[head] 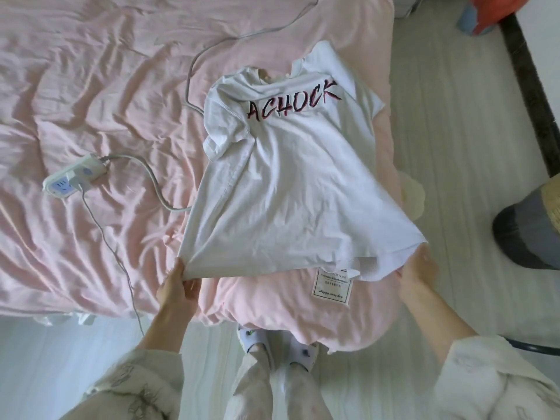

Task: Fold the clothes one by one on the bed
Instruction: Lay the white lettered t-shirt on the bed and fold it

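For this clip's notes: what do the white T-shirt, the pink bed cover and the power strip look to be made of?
White T-shirt: soft knit fabric, probably cotton, matte; it drapes and creases where both hands pull the hem. Pink bed cover: thin woven cloth with a slight sheen, densely wrinkled; fibre unclear. Power strip: smooth, hard white plastic, lightly glossy, with a rubbery-looking grey cable.

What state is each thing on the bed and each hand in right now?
white T-shirt: spread print-up, unfolded, left sleeve crumpled, hem lifted.
left hand: grips the hem's left corner.
right hand: grips the hem's right corner.
power strip: lying on the sheet, a plug in it.
pink sheet: wrinkled.
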The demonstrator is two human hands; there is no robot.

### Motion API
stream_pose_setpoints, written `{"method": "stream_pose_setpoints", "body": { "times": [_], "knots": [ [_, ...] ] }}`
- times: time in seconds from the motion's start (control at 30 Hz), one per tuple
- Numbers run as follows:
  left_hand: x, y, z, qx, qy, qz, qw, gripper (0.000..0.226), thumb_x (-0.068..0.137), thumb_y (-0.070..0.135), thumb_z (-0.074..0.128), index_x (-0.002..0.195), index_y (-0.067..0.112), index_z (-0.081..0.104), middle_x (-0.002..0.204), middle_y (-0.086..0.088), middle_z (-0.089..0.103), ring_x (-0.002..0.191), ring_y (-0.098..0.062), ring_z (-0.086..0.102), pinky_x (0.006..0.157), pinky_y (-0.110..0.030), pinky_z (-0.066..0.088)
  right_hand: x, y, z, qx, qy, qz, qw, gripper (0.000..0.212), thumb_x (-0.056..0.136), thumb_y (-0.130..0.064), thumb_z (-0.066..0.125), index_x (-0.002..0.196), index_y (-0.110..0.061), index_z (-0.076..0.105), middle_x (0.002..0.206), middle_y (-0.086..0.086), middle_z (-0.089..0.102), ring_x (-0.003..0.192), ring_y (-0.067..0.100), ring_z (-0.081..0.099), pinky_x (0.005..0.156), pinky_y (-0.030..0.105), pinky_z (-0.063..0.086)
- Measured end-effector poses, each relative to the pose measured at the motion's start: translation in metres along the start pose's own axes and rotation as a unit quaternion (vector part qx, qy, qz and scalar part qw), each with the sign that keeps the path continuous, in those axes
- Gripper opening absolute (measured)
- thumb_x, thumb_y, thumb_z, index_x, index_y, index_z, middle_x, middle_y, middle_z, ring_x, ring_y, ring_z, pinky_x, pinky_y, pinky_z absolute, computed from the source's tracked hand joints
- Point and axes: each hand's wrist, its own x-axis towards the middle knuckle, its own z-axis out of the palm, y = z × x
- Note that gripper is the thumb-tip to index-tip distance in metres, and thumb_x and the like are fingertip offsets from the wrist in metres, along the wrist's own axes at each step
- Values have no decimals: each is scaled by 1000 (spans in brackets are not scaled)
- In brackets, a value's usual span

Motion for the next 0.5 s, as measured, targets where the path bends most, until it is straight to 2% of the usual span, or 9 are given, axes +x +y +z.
{"method": "stream_pose_setpoints", "body": {
  "times": [0.03,0.1,0.13,0.2,0.27,0.33,0.37,0.43,0.5],
  "knots": [
    [-2,-6,-1,-31,-21,-11,999,19,91,25,60,98,8,58,92,-5,60,71,-12,64,71,-21,57,1,6,-1,17,-17,29,999,40,96,-43,39,102,-8,58,101,14,61,87,30,62,78,42,54],
    [-10,-13,5,-53,-48,-44,996,24,95,26,53,108,7,55,106,-8,58,104,-18,60,103,-29,43,-3,13,3,11,-36,48,998,39,91,-46,47,87,-8,55,76,10,57,59,23,54,51,29,49],
    [-12,-21,10,-54,-49,-58,996,33,95,26,51,120,5,50,117,-10,55,119,-22,53,109,-33,37,-4,19,6,9,-41,52,998,38,89,-45,52,88,-7,55,69,8,53,53,19,50,44,27,45],
    [-14,-32,18,-20,-51,-93,994,51,96,26,50,138,2,36,139,-11,43,133,-25,41,109,-34,36,-7,26,13,11,-74,86,994,33,88,-37,56,97,-5,54,68,6,49,55,17,48,49,28,46],
    [-14,-42,23,51,-48,-123,990,46,95,27,52,133,3,41,133,-10,48,120,-25,51,103,-33,41,-10,32,16,24,-122,150,981,20,92,-23,51,100,-5,48,72,6,45,59,16,44,62,31,48],
    [-13,-47,24,70,-46,-133,988,32,92,21,57,121,9,48,108,-9,55,94,-22,58,94,-32,44,-11,37,16,19,-144,192,971,13,91,-15,47,101,-7,45,74,6,40,59,16,39,64,31,45],
    [-12,-48,24,73,-44,-127,988,30,91,20,59,119,11,50,100,-8,54,88,-21,57,90,-31,45,-10,41,15,18,-152,198,968,15,91,-16,49,102,-7,46,75,5,41,59,15,39,62,31,45],
    [-6,-49,24,98,-31,-104,989,23,91,22,60,110,12,52,95,-7,52,86,-21,56,88,-32,47,-8,45,15,13,-175,181,968,24,90,-26,58,103,-9,48,81,6,46,69,17,47,69,34,48],
    [0,-44,26,107,-13,-80,991,23,92,27,58,110,13,50,98,-6,52,98,-22,54,93,-36,47,-3,46,16,-22,-186,118,975,25,87,-33,64,96,-13,52,91,7,49,86,21,49,75,35,47]
  ]
}}
